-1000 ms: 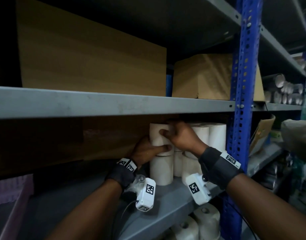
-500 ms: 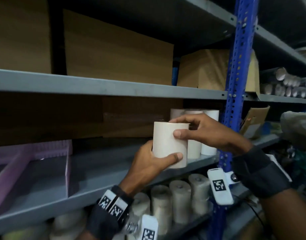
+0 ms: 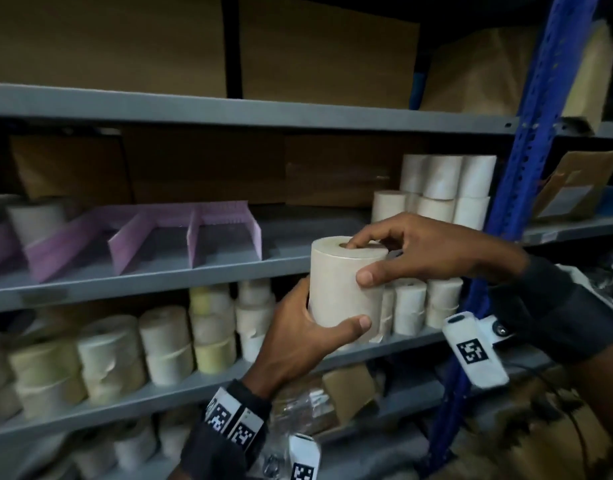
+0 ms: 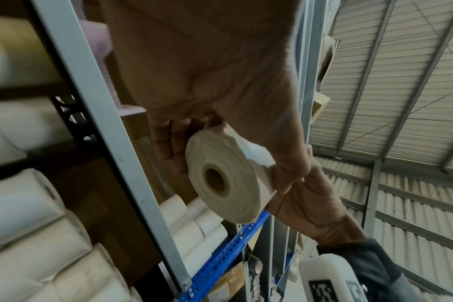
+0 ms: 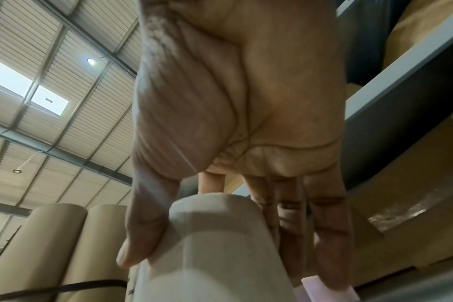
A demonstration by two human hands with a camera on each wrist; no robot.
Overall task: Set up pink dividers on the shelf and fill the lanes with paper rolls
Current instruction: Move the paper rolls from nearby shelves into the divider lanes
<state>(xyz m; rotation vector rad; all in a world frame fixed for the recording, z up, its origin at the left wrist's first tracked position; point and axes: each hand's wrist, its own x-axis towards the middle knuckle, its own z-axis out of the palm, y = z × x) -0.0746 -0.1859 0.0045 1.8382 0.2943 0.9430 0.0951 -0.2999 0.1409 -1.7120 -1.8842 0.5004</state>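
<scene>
Both hands hold one white paper roll upright in front of the shelf edge. My left hand grips its lower part from below, thumb across the front. My right hand holds its top, thumb on the side and a finger at the core hole. The left wrist view shows the roll's underside with its core. In the right wrist view the thumb presses the roll. Pink dividers stand on the middle shelf, forming several bare lanes. A roll stack sits at the shelf's right end.
A blue perforated upright stands right of the hands. Brown cardboard boxes fill the shelf above. Many rolls line the shelf below. At the far left, a roll sits in a lane.
The hands pulled the roll out of the stack at the shelf's right end and carried it left and toward me. The view swung left, bringing the pink dividers into sight.
</scene>
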